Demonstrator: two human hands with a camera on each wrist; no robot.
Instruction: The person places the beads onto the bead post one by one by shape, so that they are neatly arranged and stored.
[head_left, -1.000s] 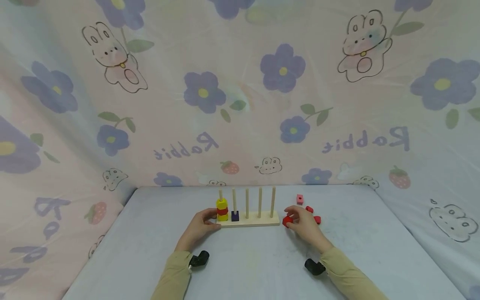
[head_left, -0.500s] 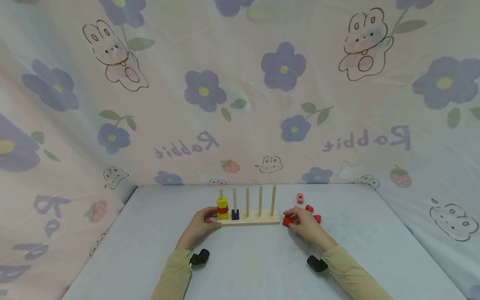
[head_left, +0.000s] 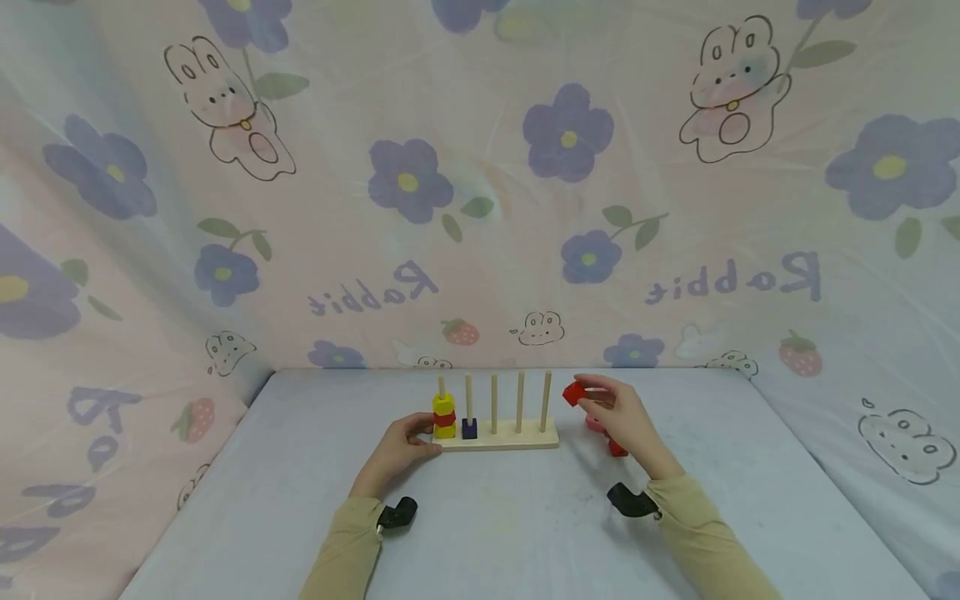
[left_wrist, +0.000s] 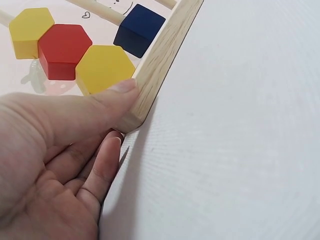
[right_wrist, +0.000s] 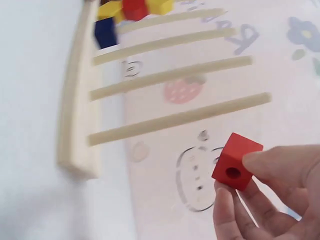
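Note:
A wooden peg stand [head_left: 498, 445] with a row of upright pegs stands on the table. My left hand [head_left: 397, 450] holds its left end, the thumb [left_wrist: 107, 102] lying along the corner of the base. On the leftmost peg, a red hexagonal bead [left_wrist: 65, 47] sits between two yellow hexagonal beads [left_wrist: 106, 67]. The peg beside it bears a dark blue cube bead [head_left: 469, 429] at its foot. My right hand [head_left: 618, 412] pinches a red cube bead [right_wrist: 237, 160] between thumb and fingers, raised right of the rightmost peg. The cube's hole [right_wrist: 233, 173] faces the right wrist camera.
A pink bead [head_left: 595, 422] and a red bead [head_left: 617, 448] lie on the white table [head_left: 495, 533] under my right hand, partly hidden by it. Behind the table hangs a flowered rabbit-print curtain [head_left: 480, 250]. Black wrist cameras [head_left: 397, 512] sit at both sleeves.
My right hand has lifted the red cube bead from beside the stand's right end to near the height of the peg tops. The left hand stays on the stand.

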